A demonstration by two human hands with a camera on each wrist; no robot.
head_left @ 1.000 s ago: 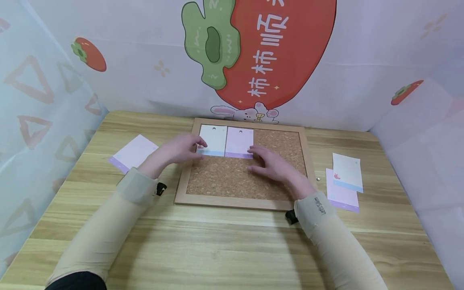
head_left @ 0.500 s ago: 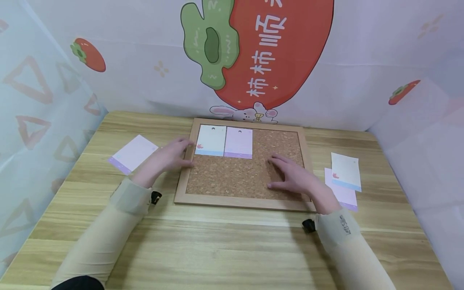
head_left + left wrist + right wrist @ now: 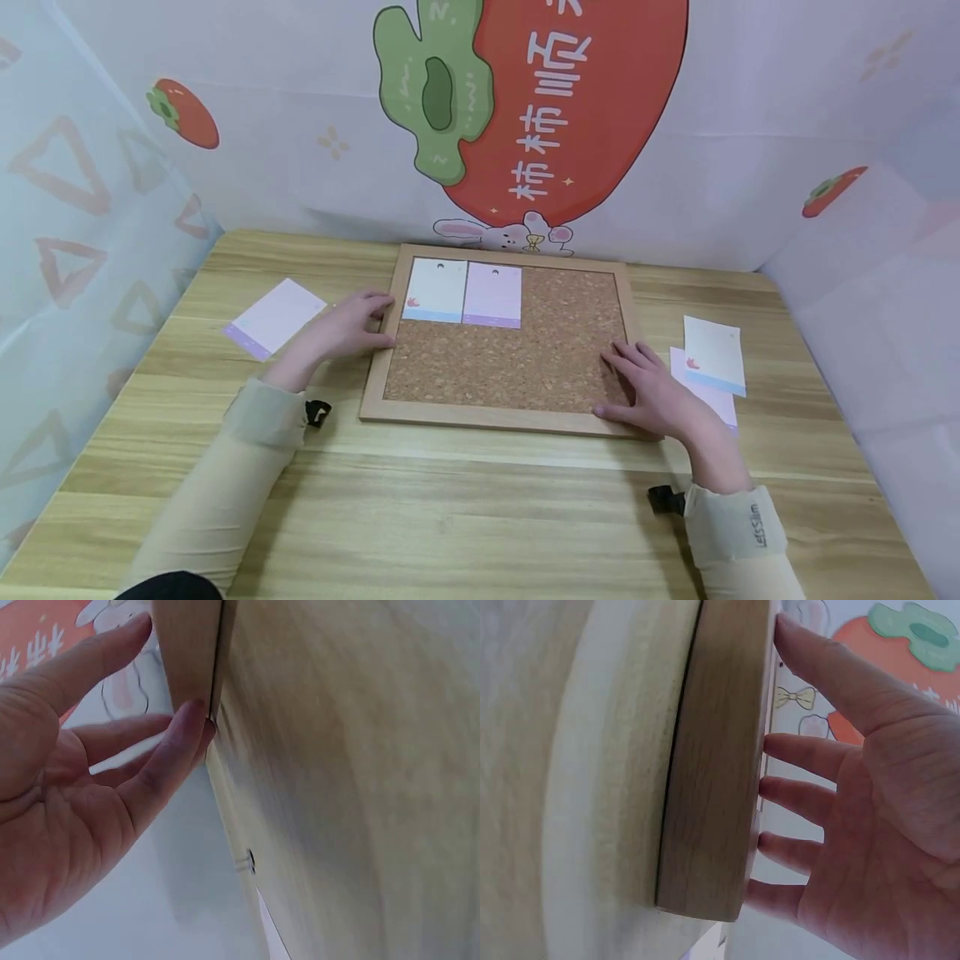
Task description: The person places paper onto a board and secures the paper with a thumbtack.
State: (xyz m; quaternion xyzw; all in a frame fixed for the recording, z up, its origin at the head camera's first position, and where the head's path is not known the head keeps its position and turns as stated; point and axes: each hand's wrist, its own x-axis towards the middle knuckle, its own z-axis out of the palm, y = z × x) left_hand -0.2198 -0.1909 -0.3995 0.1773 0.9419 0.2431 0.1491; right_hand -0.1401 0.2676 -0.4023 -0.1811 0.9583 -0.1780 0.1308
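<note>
A wood-framed cork board lies on the table. A white card with a blue strip sits in its upper left, and a lilac card lies right beside it. My left hand is at the board's left edge; in the left wrist view its fingers touch the frame's side. Over the lower right corner is my right hand. In the right wrist view its fingers are spread, with their tips at the frame. Neither hand holds anything.
Another lilac card lies left of the board. To the right, a white card overlaps a lilac card. A small metal pin shows in the left wrist view. A printed fabric wall stands behind the table.
My right hand has moved from the lilac card across the board to its lower right corner. My left hand has drawn back from the white card to the left edge.
</note>
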